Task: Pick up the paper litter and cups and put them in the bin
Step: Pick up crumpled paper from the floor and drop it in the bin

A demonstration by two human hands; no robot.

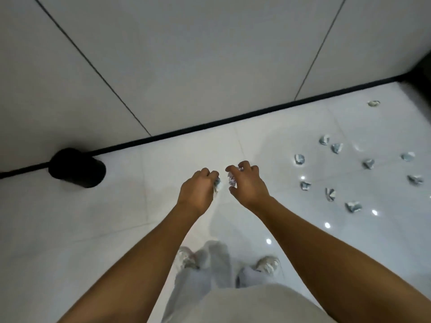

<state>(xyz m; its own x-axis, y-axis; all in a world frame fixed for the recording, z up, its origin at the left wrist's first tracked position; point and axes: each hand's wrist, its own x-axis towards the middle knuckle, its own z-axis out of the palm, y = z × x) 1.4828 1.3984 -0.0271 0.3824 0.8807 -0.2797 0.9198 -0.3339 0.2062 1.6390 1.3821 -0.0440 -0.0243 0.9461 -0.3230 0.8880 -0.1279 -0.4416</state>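
Left hand [198, 191] fingers clenched round crumpled paper [217, 183]; right hand [247, 183] fingers pinch second paper ball [231, 179]. Bin [77, 167] stands left, at wall base, well apart. Carry both over bin mouth before release. More litter [330, 194] lies on floor, right.

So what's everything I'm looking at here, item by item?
bin: one, black, on the floor against the wall, far left.
crumpled paper on the floor: about eleven, blue-white, scattered to the right.
crumpled paper in the hands: two, blue-white, one gripped in each.
floor: glossy white tiles, with ceiling lights reflected.
wall: pale grey panels, with a black skirting strip along its base.
shoes: two, light-coloured, bottom centre.
trousers: pale grey.
left hand: grips paper, centre.
right hand: grips paper, beside the left.
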